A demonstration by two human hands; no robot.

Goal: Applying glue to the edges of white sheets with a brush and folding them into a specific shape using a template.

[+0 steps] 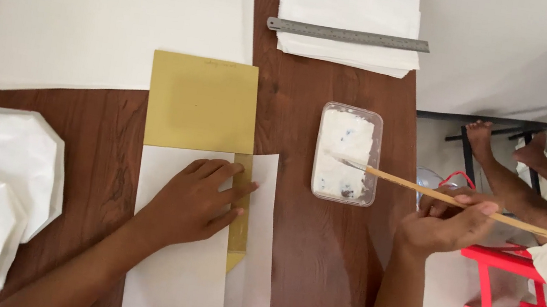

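While your left hand (193, 199) lies flat, fingers together, pinning the folded paper (180, 275) over the gold card (201, 103) on the desk (324, 252), your right hand (443, 225), fingers clamped on the brush (424, 189), loads paste from the tub (348, 153); coating the flap (258, 229) probably calls for a light stroke.

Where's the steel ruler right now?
In the head view, the ruler lies top centre, across a stack of white paper, beyond the paste tub.
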